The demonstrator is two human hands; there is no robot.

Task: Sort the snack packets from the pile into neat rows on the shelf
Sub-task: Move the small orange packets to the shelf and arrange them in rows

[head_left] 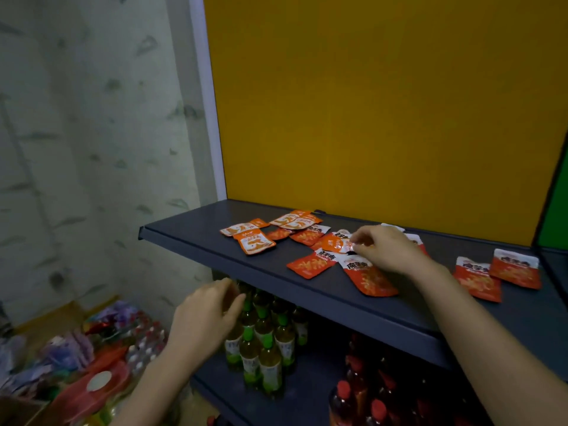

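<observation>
1. Far left, off the shelf: heap of wrapped goods (92, 364) on the floor beside a patterned wall.
2. Left hand (206, 315) below the front edge of the shelf (307, 298), near its left corner. Fingers loosely curled, nothing held. Just in front of the green-capped bottles (264, 342) on the lower shelf.
3. Toward the back left of the shelf top: small orange packets (255, 242) lying flat, some overlapping, scattered rather than lined up.
4. Middle of the shelf, near the back edge: pile (296, 223) of orange and red packets, overlapping at odd angles.
5. Just ahead of the pile, toward the front edge: front red packets (310, 265), two of them, fanned apart with white tops meeting.
6. Right hand (387, 250) over the right side of the pile, thumb and fingertips pinching the edge of an orange packet (335, 242). Lifted or resting on the others: cannot tell.
7. Near the right end of the shelf: red pair (516, 270), two packets side by side and overlapping slightly, white tops toward the back edge, well apart from the pile.
8. Lower shelf, right: red-capped bottles (378, 401) packed close together.
9. Behind everything: yellow back panel (368, 103), with a green panel (558, 195) at the far right.
</observation>
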